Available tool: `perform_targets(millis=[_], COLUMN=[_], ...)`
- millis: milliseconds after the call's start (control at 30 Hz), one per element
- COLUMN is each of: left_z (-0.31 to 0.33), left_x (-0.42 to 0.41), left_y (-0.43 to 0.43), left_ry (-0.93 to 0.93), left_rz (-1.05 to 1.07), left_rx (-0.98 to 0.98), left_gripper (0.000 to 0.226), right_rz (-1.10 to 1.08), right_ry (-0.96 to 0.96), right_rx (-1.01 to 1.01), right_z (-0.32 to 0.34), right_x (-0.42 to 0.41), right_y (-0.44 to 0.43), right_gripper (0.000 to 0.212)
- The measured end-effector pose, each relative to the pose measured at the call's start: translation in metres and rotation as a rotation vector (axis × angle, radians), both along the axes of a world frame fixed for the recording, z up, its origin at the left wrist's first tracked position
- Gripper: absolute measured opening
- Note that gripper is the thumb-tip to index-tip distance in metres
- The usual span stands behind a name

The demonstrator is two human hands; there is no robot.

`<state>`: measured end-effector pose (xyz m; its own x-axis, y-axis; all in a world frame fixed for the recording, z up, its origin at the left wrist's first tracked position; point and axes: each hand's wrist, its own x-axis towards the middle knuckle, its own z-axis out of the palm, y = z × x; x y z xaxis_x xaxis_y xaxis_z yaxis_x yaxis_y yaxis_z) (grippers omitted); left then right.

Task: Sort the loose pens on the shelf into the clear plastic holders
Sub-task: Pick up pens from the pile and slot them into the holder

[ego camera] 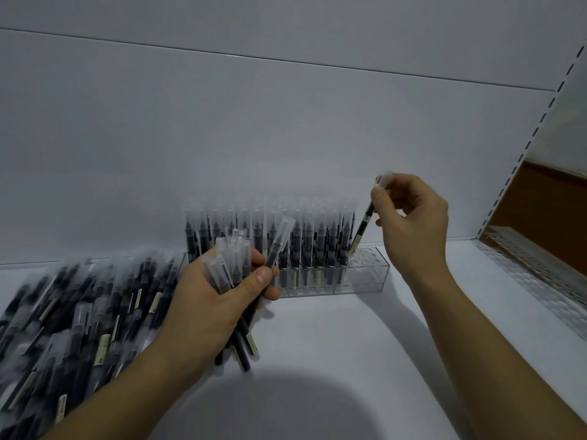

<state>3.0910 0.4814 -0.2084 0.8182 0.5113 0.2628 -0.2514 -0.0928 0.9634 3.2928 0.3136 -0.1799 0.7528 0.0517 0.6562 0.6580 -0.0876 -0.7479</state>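
Head view: clear holder [365, 281] mostly full; right hand [413, 217] pinches pen [363, 225]; left hand [216, 300] grips bundle [235, 262].

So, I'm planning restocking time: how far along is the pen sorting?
Done: upright pens fill most of the clear holder. In hand: the right hand pinches one pen at the holder's empty right end; the left hand grips a bundle. Left: a big loose pile.

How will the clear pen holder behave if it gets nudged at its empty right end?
The clear holder looks rigid, so it should move as one block. Standing pens fill most of it, leaving the right end lighter; it would probably pivot rather than slide straight. The smooth white shelf likely offers little grip.
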Motion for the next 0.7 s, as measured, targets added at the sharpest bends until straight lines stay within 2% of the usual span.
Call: perform_targets(millis=[467,700], left_z=[-0.0008,-0.0006], left_x=[-0.0003,-0.001], left_y=[0.0011,0.0011], left_ry=[0.015,0.021], left_rz=[0.003,0.002], left_rx=[0.019,0.035], left_gripper=[0.009,0.008], right_rz=[0.039,0.042], right_ry=[0.008,0.015], right_rx=[-0.237,-0.295], right_z=[-0.0046,-0.0031], right_x=[-0.0013,-0.0042], right_y=[-0.0002,0.0006], right_gripper=[0.021,0.02])
